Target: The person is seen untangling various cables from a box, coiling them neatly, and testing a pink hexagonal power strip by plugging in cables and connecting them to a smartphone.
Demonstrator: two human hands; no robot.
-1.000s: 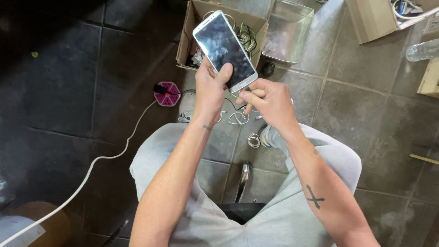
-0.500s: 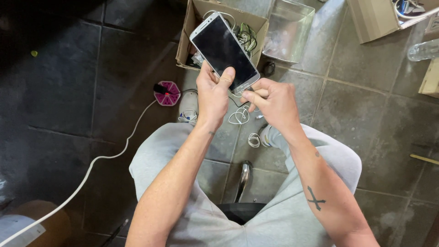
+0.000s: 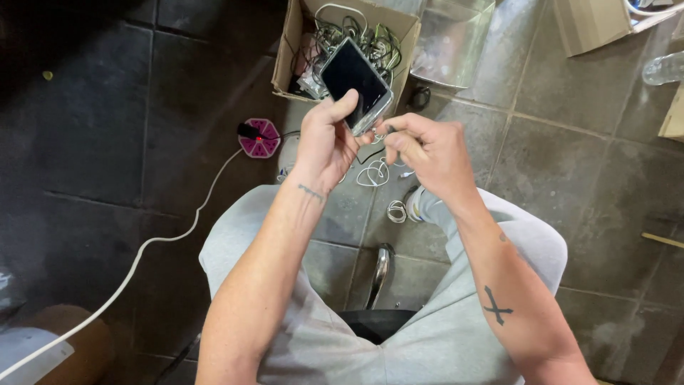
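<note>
Left hand [image 3: 324, 142] grips a dark-screened smartphone [image 3: 355, 83] over the far cardboard box of cables [image 3: 293, 44], while the right hand [image 3: 431, 153] pinches a thin black cable [image 3: 372, 152] at its near edge, apparently not yet plugged in.

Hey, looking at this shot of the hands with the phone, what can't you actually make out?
Head view only:
- What the right hand pinches at the phone: too small, hidden by its fingers.
- The phone's lower end: covered by the left hand.
- Contents of the cardboard box: a cable tangle, partly behind the phone.
- The white cable: runs off the frame's left edge.
</note>
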